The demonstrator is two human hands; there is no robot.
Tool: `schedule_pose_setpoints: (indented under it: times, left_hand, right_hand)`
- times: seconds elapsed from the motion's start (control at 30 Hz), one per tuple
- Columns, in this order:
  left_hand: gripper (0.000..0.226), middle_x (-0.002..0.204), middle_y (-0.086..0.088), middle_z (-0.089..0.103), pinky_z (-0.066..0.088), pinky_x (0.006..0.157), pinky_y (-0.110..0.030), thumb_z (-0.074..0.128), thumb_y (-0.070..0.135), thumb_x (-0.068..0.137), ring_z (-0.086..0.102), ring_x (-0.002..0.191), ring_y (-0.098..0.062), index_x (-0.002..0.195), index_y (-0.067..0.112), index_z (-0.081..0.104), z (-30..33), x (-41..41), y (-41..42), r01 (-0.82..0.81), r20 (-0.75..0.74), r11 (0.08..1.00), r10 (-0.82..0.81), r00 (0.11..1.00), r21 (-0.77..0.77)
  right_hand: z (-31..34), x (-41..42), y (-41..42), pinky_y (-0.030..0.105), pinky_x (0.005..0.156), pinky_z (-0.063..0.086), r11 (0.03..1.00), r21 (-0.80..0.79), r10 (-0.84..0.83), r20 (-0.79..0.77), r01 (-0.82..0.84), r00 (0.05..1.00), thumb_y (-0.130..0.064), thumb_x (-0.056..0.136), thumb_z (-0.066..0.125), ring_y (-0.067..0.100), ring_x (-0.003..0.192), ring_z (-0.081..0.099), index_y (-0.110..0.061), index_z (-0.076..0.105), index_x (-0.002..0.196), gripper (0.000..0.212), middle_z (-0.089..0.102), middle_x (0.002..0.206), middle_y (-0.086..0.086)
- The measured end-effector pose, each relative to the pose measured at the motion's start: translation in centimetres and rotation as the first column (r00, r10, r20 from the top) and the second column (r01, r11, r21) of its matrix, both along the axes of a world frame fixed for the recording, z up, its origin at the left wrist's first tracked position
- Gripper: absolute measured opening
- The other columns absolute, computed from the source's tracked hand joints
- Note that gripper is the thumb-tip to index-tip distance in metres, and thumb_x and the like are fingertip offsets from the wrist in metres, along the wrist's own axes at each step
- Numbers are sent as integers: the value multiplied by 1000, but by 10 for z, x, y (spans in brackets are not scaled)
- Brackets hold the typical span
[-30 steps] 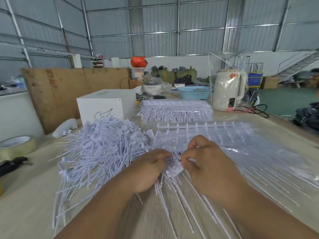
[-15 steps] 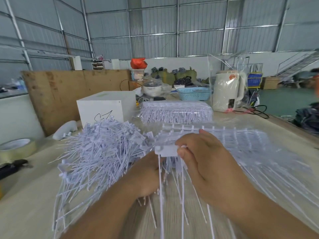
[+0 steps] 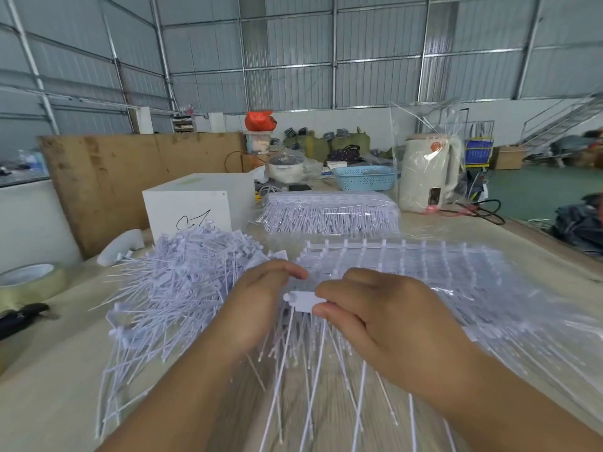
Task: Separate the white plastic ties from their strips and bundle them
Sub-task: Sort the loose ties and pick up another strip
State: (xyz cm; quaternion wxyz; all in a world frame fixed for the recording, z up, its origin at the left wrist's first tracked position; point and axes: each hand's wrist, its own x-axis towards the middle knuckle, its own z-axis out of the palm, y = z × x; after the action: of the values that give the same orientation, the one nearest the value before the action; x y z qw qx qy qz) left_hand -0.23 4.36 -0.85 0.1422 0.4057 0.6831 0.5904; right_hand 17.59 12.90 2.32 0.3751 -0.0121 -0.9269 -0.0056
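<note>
My right hand (image 3: 388, 324) pinches the white head of a tie strip (image 3: 301, 301) between thumb and fingers, and its long tails hang down toward me. My left hand (image 3: 257, 308) grips the same strip from the left, fingers curled over its top edge. A loose heap of separated white ties (image 3: 182, 282) lies to the left of my hands. Under and right of my right hand spreads a flat stack of unseparated strips in clear plastic (image 3: 440, 272).
Another wrapped pack of strips (image 3: 329, 213) lies further back. A white box (image 3: 199, 203) stands behind the heap. A tape roll (image 3: 29, 282) and a black tool (image 3: 23, 318) sit at the left edge. A kettle in a bag (image 3: 424, 171) and a blue basket (image 3: 363, 177) stand at the back.
Both hands lifted a strip of ties off the table; its head now sits higher between them and the tails dangle. My left hand has risen to grip the strip's top.
</note>
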Motion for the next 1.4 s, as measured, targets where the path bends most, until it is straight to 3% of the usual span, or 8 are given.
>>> schedule_pose_setpoints:
  times: [0.23,0.5,0.73,0.9,1.03,1.13,1.27,1.4]
  left_hand:
    - [47,50,0,43,36,53,-18,57,53,83,41,49,-12,50,19,56,18,30,-9,202,-24,976,-200,979,87]
    - [47,56,-8,49,38,61,-30,68,54,76,47,56,-18,52,16,56,28,0,-23,-238,168,903,188,968,358]
    - [59,43,7,22,17,41,-22,54,40,97,20,39,-10,48,18,31,22,-11,-28,-422,-158,875,463,872,236]
    - [45,58,-2,49,37,52,-24,53,42,95,44,50,-14,62,11,55,22,3,-21,-310,-81,931,330,941,194]
    - [11,74,17,67,46,61,-11,67,22,87,60,65,1,81,29,72,27,25,-19,60,-169,998,-56,984,16]
    - [38,107,14,69,48,84,-18,71,4,78,63,101,-1,104,31,72,26,27,-21,240,-218,968,-251,943,-77]
    - [37,92,19,68,44,72,-10,69,-5,81,62,79,5,94,29,73,27,31,-23,330,-209,944,-328,921,-26]
    - [18,87,9,67,50,75,-27,69,20,72,62,80,-7,87,31,74,25,28,-20,186,-241,980,-166,956,66]
  right_hand:
    - [-2,-4,-12,27,39,41,993,87,-70,-70,76,995,-38,91,42,18,47,55,-23,71,83,34,55,60,-5]
    - [-6,-3,-6,28,53,39,969,-207,-127,41,133,991,-69,87,5,12,63,54,-33,50,120,67,55,72,-12]
    - [-10,-7,0,21,43,22,972,-93,-209,61,214,976,-59,97,27,13,50,41,-28,43,77,40,37,59,-9]
    - [-10,-10,1,26,50,30,960,-73,-265,75,271,961,-45,97,49,15,57,43,-20,63,83,32,43,68,-7]
    - [-9,-11,-3,28,43,41,970,-120,-219,-46,212,975,-41,95,51,20,54,56,-16,69,86,33,56,67,-4]
    - [-6,-10,-9,31,44,50,981,-94,-180,-145,167,973,-34,95,40,21,59,64,-14,69,108,38,67,74,0]
    - [-3,-9,-10,30,37,46,984,-78,-170,-176,158,970,-22,90,54,19,49,61,-7,55,132,45,63,65,-2]
    - [-5,-8,-9,17,55,40,968,-232,-101,-21,94,995,-48,101,22,10,68,53,-31,15,149,51,52,81,-15]
